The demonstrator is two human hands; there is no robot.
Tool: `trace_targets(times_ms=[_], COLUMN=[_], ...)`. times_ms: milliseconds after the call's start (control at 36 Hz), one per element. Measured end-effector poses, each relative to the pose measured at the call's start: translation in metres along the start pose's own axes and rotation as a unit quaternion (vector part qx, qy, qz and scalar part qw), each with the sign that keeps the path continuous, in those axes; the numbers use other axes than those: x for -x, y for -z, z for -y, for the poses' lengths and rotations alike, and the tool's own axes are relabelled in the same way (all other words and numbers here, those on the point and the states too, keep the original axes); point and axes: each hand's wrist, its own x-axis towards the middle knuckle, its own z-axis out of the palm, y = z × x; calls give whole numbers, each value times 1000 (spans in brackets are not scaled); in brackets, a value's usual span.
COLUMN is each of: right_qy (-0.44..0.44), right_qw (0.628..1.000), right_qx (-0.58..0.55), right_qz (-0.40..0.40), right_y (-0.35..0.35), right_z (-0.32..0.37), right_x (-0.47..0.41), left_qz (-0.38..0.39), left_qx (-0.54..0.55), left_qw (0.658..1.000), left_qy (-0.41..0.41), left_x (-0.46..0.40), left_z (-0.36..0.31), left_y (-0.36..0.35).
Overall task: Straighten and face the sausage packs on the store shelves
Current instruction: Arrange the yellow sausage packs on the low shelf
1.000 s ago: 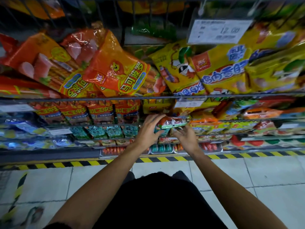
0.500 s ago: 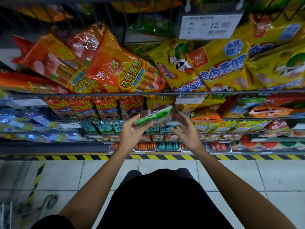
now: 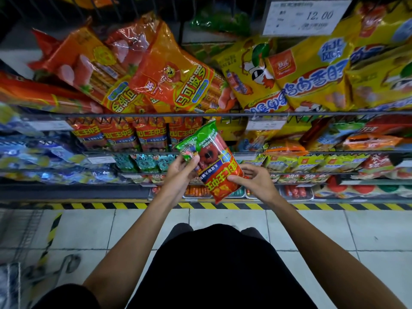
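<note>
sausage pack (image 3: 214, 166) – pinched by left hand (image 3: 180, 172) and right hand (image 3: 256, 181) | wire shelves (image 3: 200, 114) – packs in rows

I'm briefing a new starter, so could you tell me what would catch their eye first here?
A red-and-green sausage pack held up at centre, pinched by the left hand and right hand. Above it, big orange bags lie askew on the top shelf, left of yellow bags.
</note>
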Motion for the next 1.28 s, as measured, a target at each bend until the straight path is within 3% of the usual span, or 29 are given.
trace_targets(times_ms=[139, 250, 361, 444, 556, 639, 722, 861, 1028, 1139, 1278], right_qy=[50, 111, 120, 115, 143, 155, 157, 171, 244, 165, 140], right_qw=[991, 983, 980, 983, 980, 969, 962, 946, 935, 973, 985], right_qx=[-53, 8, 35, 52, 124, 193, 223, 267, 258, 153, 82], right_qz=[-115, -147, -154, -135, -66, -17, 19, 63, -12, -43, -66], right_y=[-8, -17, -21, -23, -23, -25, -30, -30, -25, -28, -31], right_z=[16, 25, 30, 35, 41, 49, 58, 67, 70, 68, 69], right_x=[7, 7, -3, -12, -21, -27, -30, -32, -28, -26, -24], left_qz=[15, -19, -127, -166, -99, 50, 144, 136, 117, 124, 129], left_qx=[8, -74, -156, -238, -400, -478, -473, -417, -399, -397, -370], left_qw=[999, 995, 977, 956, 881, 851, 863, 894, 904, 905, 918], left_qy=[33, 62, 70, -35, -231, -211, -105, -95, -102, -88, -58], left_x=[-2, -3, -4, -4, -8, -16, -26, -32, -32, -33, -33], left_z=[6, 21, 27, 21, 9, -2, -7, -2, 6, 9, 14], left_y=[12, 29, 39, 43, 46, 42, 39, 42, 43, 40, 35])
